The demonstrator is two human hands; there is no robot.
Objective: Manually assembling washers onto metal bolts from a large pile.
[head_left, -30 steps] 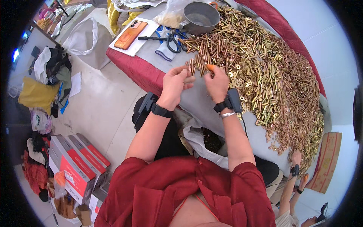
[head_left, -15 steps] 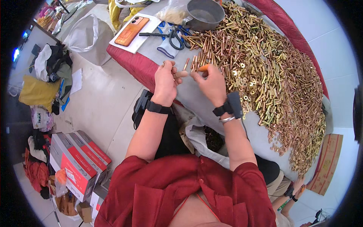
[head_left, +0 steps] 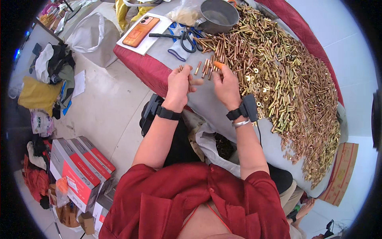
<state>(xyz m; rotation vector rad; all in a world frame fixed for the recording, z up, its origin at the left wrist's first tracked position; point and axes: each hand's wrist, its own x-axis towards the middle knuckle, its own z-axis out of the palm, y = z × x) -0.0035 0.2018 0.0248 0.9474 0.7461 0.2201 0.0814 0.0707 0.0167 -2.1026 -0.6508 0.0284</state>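
Observation:
My left hand is over the near edge of the grey-covered table, fingers curled in. A small brownish metal end shows at its fingertips; the rest of what it holds is hidden. To its right, my right hand has thumb and forefinger apart, with nothing visible between them. An orange finger cover on that forefinger is beside a few loose copper-coloured metal rods. Beyond spreads a large heap of brass-coloured metal rods or sleeves, with flat washers along its near side.
A grey metal pot, black-handled scissors, a blue-white glove and an orange phone lie at the table's far left. Red-grey boxes stand on the floor. A white sack sits below my hands. Another person's hand shows lower right.
My right hand has drawn apart from my left, its thumb moving right toward the loose rods. The other person's hands have moved down, away from the heap.

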